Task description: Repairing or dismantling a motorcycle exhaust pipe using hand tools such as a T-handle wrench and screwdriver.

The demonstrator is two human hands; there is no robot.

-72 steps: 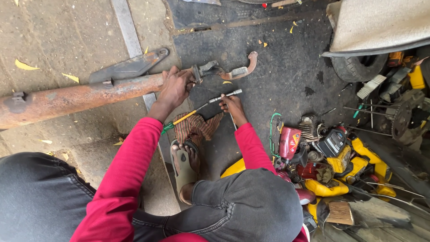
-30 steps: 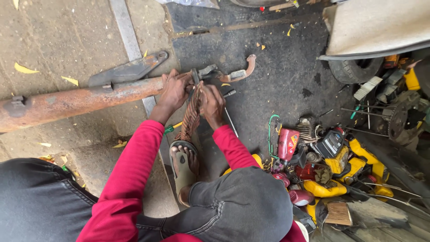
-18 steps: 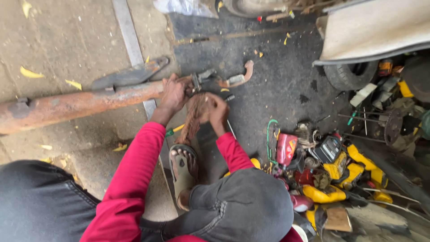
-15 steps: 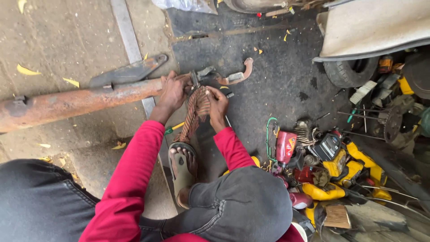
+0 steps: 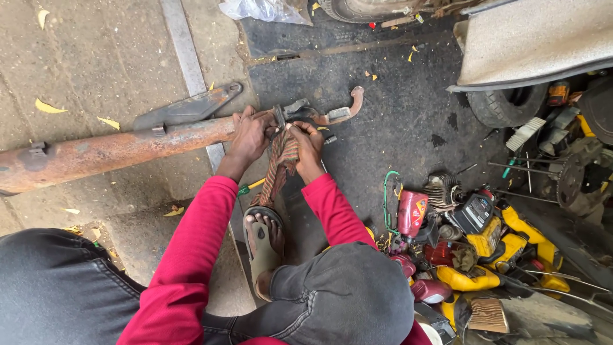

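A long rusty pipe (image 5: 108, 150) lies across the ground from the left, with a dark flat bracket (image 5: 188, 107) on top and a curved fitting (image 5: 335, 112) at its right end. My left hand (image 5: 249, 134) grips the pipe's right end. My right hand (image 5: 308, 144) is closed on a striped brown rag (image 5: 278, 169) right beside it, pressing the rag against the pipe's end. The rag hangs down toward my sandalled foot (image 5: 263, 246). A green-and-yellow handled tool (image 5: 250, 186) lies on the ground under my left forearm, mostly hidden.
A heap of red and yellow small engines and parts (image 5: 466, 236) fills the lower right. A tyre (image 5: 504, 105) and a grey vehicle panel (image 5: 536, 38) sit at the upper right. A plastic bag (image 5: 265, 9) lies at the top. My knees fill the bottom.
My right hand has put down the long tool it held and taken up the striped rag, bringing it to the pipe's end. The left hand has stayed on the pipe.
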